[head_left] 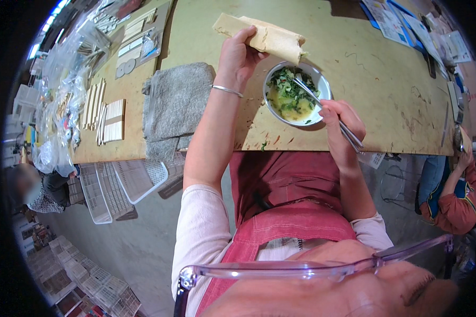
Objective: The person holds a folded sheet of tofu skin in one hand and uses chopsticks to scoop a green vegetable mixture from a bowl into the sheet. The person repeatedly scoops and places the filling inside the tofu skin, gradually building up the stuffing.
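My left hand [240, 57] grips a folded, pale yellow flatbread or wrap [267, 39], its torn end toward the right; I cannot tell its exact kind. It is held over the table just behind a white bowl [327, 87]. Chopped green vegetables in a yellowish liquid [291, 98] partly fill the bowl. On the right, my right hand [342, 124] is closed around a pair of metal chopsticks [311, 91], whose tips reach into the greens. The bowl stands upright near the table's front edge, and neither hand touches it.
A grey towel [177, 100] lies left of the bowl. Farther left are wooden sticks [111, 121] and plastic bags [55, 100]. Papers [391, 24] lie at the far right. White baskets [137, 179] stand below the table. Other people sit at the left [47, 190] and right [452, 195].
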Motion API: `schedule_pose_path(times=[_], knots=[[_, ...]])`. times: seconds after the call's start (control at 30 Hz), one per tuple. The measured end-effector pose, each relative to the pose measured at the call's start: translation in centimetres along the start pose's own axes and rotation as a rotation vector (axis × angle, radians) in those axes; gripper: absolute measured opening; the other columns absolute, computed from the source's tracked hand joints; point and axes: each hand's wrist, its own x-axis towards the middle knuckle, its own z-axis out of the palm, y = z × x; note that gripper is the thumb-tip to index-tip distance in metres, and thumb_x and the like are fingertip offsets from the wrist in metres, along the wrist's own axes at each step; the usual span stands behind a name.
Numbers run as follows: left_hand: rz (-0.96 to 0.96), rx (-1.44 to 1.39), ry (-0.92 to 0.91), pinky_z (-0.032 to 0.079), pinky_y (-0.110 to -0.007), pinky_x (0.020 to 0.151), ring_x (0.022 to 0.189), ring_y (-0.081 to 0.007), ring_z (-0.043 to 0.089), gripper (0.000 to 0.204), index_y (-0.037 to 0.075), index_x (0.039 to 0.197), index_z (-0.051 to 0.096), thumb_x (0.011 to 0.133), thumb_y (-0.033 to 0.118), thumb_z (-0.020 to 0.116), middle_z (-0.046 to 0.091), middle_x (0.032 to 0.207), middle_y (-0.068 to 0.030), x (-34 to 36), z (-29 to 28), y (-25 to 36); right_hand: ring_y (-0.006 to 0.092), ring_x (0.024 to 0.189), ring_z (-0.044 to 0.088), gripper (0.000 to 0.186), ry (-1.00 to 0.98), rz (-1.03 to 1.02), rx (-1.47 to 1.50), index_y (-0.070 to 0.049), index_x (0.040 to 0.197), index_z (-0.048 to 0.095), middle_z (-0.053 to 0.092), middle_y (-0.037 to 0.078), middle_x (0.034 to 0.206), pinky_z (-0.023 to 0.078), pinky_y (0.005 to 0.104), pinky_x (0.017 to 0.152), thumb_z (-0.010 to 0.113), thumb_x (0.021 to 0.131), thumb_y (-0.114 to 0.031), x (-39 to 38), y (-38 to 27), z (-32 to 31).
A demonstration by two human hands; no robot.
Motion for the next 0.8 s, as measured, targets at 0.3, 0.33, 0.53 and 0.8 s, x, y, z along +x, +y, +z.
schedule_pose_path(times=[0.3,0.33,0.53,0.8], knots=[[-0.004,0.011,0.012,0.057,-0.034,0.069,0.088,-0.0202,0.067,0.022,0.004,0.108,0.058,0.095,0.021,0.059,0.067,0.101,-0.0082,-0.3,0.1,0.0,0.0202,0.073,0.059,0.011,-0.066,-0.143,0.060,0.003,0.096,0.067,0.063,0.012,0.083,0.046,0.0283,0.067,0.067,0.086,-0.001,-0.1,-0.5,-1.1],[0.001,0.007,0.014,0.057,-0.033,0.069,0.088,-0.0203,0.067,0.022,0.004,0.108,0.058,0.095,0.021,0.059,0.067,0.101,-0.0083,-0.3,0.3,0.0,0.0208,0.074,0.059,0.011,-0.070,-0.147,0.074,0.003,0.096,0.067,0.062,0.013,0.083,0.046,0.0288,0.068,0.067,0.086,-0.001,-0.1,-0.5,-1.2],[0.009,0.018,0.010,0.057,-0.033,0.067,0.088,-0.0202,0.067,0.021,0.004,0.107,0.058,0.095,0.021,0.058,0.067,0.100,-0.0087,-0.2,0.3,-0.1,0.0241,0.075,0.060,0.010,-0.137,-0.132,-0.025,0.002,0.094,0.068,0.061,0.013,0.083,0.047,0.0317,0.069,0.067,0.085,-0.002,-0.2,-0.4,-0.6],[0.001,0.038,-0.001,0.054,-0.031,0.064,0.086,-0.0192,0.067,0.020,0.006,0.107,0.058,0.095,0.022,0.058,0.067,0.100,-0.0075,-0.2,0.1,0.0,0.0253,0.074,0.061,0.009,-0.119,-0.190,-0.060,0.002,0.091,0.067,0.062,0.012,0.082,0.048,0.0324,0.067,0.070,0.082,0.002,0.4,-0.8,0.2]])
